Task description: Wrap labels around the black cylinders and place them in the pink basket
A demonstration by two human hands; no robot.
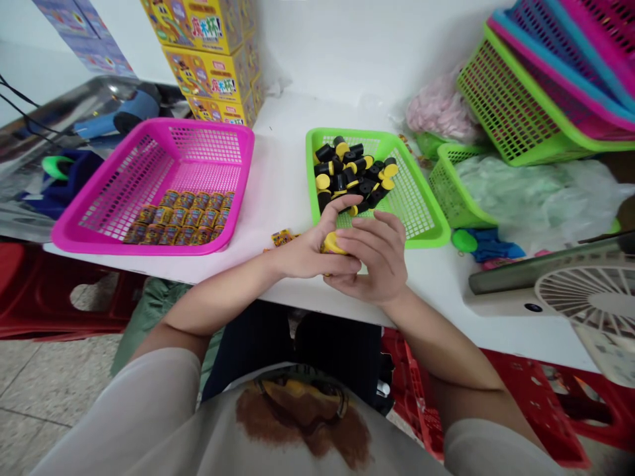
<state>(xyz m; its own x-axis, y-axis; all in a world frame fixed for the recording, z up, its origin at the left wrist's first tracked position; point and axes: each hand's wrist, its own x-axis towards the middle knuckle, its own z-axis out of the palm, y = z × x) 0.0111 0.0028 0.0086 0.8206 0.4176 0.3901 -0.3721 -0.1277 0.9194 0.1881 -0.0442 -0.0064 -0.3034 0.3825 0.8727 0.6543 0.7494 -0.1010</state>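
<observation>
Both my hands meet over the white table's (282, 178) front edge. My left hand (310, 248) and my right hand (377, 254) are closed together around one small piece with a yellow cap (332, 243). Just behind them a green basket (421, 198) holds several black and yellow cylinders (353, 173). To the left, a pink basket (149, 172) holds rows of small wrapped cylinders (181, 217). A small printed label (282, 237) lies on the table by my left wrist.
Yellow cartons (213, 53) are stacked at the back. Green, pink and blue baskets (546, 86) pile up at the right, over plastic bags (536, 188). A white fan (590, 297) sits at the right front. A blue tool (124, 112) lies on a metal tray at the left.
</observation>
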